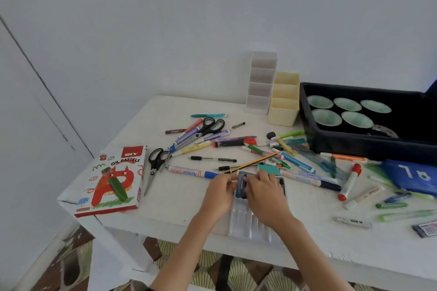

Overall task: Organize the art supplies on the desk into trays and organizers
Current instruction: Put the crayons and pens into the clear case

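- Clear grooved tray [250,222]: lies at the near edge of the white desk [179,205].
- Left hand [221,192], right hand [262,192]: at the tray's far end, fingers curled together on a blue stick [241,186].
- Oil pastels box [113,179]: well left of the tray, flat, lid up.
- Black-handled scissors [155,163]: between the box and the tray.
- Blue-capped marker [191,172]: just behind the tray, to its left.
- Yellow-black pencil [254,162]: behind the tray, slanted.
- White organizer [261,82], cream organizer [283,101]: far behind the tray, side by side.
- Black bin [369,146]: behind the tray to its right, holding five pale green dishes [347,104].
- Red-capped marker [350,183]: right of the tray.
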A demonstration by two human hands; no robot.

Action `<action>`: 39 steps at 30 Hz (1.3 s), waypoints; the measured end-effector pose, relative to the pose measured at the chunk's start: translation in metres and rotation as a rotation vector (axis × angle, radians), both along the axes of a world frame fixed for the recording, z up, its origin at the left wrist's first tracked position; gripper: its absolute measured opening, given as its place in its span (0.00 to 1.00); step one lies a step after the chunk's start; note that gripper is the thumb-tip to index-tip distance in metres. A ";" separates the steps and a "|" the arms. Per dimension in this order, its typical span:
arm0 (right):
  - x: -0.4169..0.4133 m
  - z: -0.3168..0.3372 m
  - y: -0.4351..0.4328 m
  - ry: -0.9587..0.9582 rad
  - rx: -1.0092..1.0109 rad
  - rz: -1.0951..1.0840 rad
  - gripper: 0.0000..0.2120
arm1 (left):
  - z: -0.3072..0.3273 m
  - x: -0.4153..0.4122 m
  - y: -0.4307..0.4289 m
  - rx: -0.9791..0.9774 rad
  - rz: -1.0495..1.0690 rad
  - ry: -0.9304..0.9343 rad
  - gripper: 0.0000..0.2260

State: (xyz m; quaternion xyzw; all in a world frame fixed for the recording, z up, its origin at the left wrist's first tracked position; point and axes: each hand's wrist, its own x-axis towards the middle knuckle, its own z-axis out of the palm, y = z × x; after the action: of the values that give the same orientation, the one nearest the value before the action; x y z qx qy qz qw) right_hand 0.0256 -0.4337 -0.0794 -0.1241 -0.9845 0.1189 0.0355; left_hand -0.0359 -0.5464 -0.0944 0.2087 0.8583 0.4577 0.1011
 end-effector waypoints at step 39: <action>-0.111 0.002 -0.032 0.280 -0.781 -0.117 0.13 | 0.020 -0.202 -0.081 -0.178 0.246 0.396 0.08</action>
State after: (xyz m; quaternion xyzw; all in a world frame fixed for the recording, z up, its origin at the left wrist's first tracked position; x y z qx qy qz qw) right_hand -0.0851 -0.4654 -0.0777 -0.1666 -0.8423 0.4970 0.1258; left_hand -0.2380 -0.6277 -0.0746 0.1786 0.9173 0.3392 -0.1075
